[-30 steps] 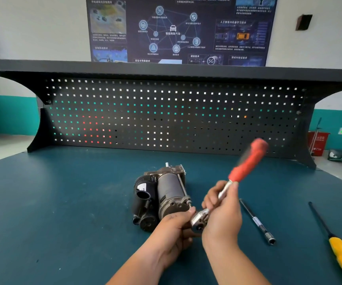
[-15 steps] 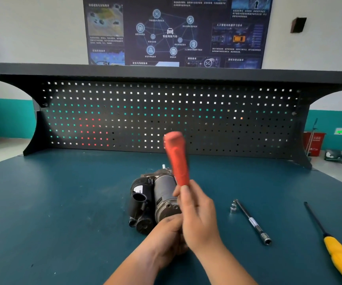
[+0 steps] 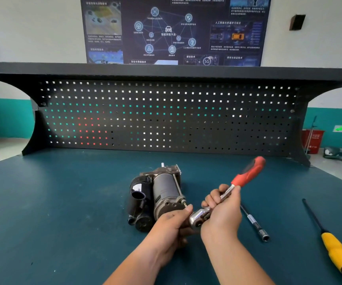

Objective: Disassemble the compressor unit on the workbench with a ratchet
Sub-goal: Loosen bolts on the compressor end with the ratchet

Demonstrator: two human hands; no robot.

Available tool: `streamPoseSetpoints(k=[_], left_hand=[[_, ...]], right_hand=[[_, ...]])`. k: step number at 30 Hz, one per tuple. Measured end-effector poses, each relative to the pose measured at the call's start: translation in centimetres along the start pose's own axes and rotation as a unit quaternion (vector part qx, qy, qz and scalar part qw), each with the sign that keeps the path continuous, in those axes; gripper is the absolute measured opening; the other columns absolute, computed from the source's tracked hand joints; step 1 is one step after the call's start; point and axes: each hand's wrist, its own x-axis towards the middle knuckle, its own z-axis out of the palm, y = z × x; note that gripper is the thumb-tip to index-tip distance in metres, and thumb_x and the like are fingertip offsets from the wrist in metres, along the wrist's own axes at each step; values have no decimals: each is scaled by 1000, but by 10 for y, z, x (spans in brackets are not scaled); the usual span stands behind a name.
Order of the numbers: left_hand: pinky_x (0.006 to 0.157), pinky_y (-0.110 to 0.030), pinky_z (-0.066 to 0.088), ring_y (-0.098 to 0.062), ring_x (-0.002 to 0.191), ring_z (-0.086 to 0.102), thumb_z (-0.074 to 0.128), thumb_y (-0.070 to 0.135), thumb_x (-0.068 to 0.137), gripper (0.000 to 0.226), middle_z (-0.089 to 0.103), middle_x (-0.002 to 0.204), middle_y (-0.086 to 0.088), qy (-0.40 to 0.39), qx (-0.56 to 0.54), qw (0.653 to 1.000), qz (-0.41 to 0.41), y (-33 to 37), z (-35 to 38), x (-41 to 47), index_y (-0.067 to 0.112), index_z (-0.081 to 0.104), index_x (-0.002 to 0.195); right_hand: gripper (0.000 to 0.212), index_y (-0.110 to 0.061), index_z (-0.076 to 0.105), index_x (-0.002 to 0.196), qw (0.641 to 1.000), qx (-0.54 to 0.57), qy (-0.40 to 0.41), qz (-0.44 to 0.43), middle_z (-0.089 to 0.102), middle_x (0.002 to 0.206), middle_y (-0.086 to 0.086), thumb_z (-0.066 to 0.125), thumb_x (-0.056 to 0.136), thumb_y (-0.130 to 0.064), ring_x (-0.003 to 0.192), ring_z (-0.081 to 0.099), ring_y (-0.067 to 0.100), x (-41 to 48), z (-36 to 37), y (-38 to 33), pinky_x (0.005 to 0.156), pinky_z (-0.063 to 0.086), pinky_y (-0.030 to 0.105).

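The compressor (image 3: 157, 194) lies on its side near the middle of the bench (image 3: 63, 202), w/ its round end facing the person. It has a black part on the left and a grey metal can on the right. A thin rod runs along the can's right side.

The right hand (image 3: 222, 212) is closed around the shiny metal shaft of the ratchet (image 3: 227, 194), just below the red handle. The red handle points up and to the right, away from the person. The ratchet's silver head sits low, between the 2 hands, right by the near end of the compressor.

The left hand (image 3: 172, 225) is closed at the ratchet head, thumb on top, touching the compressor's end. What the fingers pinch under there is hidden, so can't tell.

An extension bar (image 3: 254, 223) lies flat on the bench just right of the right hand, its socket end toward the person. Further right lies a screwdriver (image 3: 330, 239) w/ a yellow handle and a black shaft, well apart from the hands.

At the back of the bench stands a black pegboard (image 3: 166, 116) w/ a shelf on top. A dark poster (image 3: 174, 29) hangs on the wall behind it.
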Motion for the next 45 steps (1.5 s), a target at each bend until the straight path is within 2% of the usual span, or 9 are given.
streamPoseSetpoints(k=[6, 12, 14, 19, 24, 28, 33, 41, 45], left_hand=[[35, -14, 17, -5, 41, 55, 57, 27, 90, 28, 57, 50, 6, -1, 29, 999, 14, 1, -5, 0, 18, 54, 63], [51, -17, 46, -2, 52, 58, 44, 23, 88, 34, 61, 54, 11, -4, 32, 997, 75, -2, -5, 0, 21, 65, 62], [67, -23, 47, -4, 66, 60, 43, 33, 87, 24, 62, 67, 10, -3, 9, 995, 97, 0, -4, -2, 23, 60, 73], [48, -23, 33, -15, 48, 46, 60, 4, 77, 13, 49, 54, -7, -21, -1, 999, 50, -1, -6, -3, 4, 57, 64], [42, -19, 25, -7, 43, 38, 65, 36, 70, 23, 43, 60, -2, 0, -11, 999, 30, 0, -1, 1, 17, 53, 65], [40, -17, 25, -9, 48, 51, 67, 43, 63, 32, 44, 66, -4, 4, -1, 1000, 23, -2, -2, 1, 18, 49, 68], [38, -15, 20, -7, 39, 54, 63, 32, 84, 31, 44, 49, 5, -1, -25, 1000, -1, -1, -3, -2, 20, 49, 59], [66, -32, 42, -21, 64, 58, 72, 26, 57, 17, 59, 68, -10, -47, -58, 996, 40, 2, -4, -7, 10, 69, 64], [53, -26, 37, -18, 54, 49, 61, 6, 79, 13, 52, 61, -10, -20, -41, 999, 27, -1, -6, -6, 7, 61, 66]], right_hand=[[32, -15, 48, 71, 954, -183, -178, -160, 34, 46, -12, 37, 89, -39, 42, 27, 4, -12, 2, 6, 42, 27, 17], [27, -26, 50, 76, 687, -484, -329, -431, 41, 56, -13, 37, 89, -46, 50, 39, 7, -26, -1, 19, 49, 30, 26], [29, -25, 50, 75, 656, -505, -324, -458, 43, 56, -12, 37, 90, -47, 52, 43, 10, -27, 1, 21, 48, 30, 25], [36, -20, 49, 68, 853, -341, -283, -276, 45, 54, -5, 40, 83, -51, 51, 41, 9, -30, 3, 18, 52, 34, 29], [35, -18, 41, 68, 994, -69, -59, -62, 30, 43, -10, 34, 99, -33, 38, 26, 6, -12, 4, 2, 51, 25, 26], [39, -21, 40, 68, 1000, 10, -2, 7, 29, 41, -11, 30, 102, -36, 34, 25, 6, -1, 1, -3, 52, 23, 26], [35, -16, 42, 71, 969, -152, -141, -137, 32, 47, -11, 32, 100, -33, 42, 27, 6, -11, 4, 7, 48, 28, 21], [38, -24, 48, 70, 712, -485, -352, -365, 45, 55, -12, 34, 87, -55, 53, 41, 8, -28, -3, 19, 53, 36, 37], [36, -20, 45, 68, 833, -365, -307, -282, 41, 53, -6, 40, 85, -51, 51, 35, 6, -32, 1, 20, 49, 31, 29]])
